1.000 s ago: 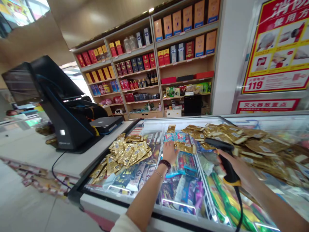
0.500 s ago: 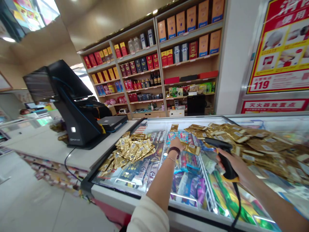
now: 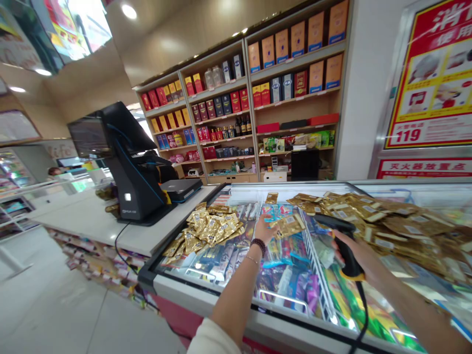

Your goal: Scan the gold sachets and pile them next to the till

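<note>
My left hand [image 3: 264, 228], with a beaded bracelet at the wrist, is closed on the left end of a gold foil packet [image 3: 288, 225] above the freezer's glass top. Wrapped in my right hand [image 3: 354, 250] is a black and yellow barcode scanner [image 3: 348, 255], its head pointing left toward that packet. A pile of gold packets [image 3: 210, 226] lies on the glass to the left. A larger heap of gold packets [image 3: 391, 219] spreads over the right side. One single packet [image 3: 272, 197] rests near the far edge of the glass.
Under the glass, the chest freezer [image 3: 191, 290] holds wrapped ice creams and white wire dividers. A black checkout terminal [image 3: 131, 182] stands on the counter [image 3: 84, 209] at left. Shelves with boxes and bottles [image 3: 228, 115] line the back. The scanner's cable [image 3: 363, 314] hangs down in front.
My left hand has shifted slightly left, and the packet in it now shows more of its face. The scanner stays nearly in place. The whole view has moved a little left.
</note>
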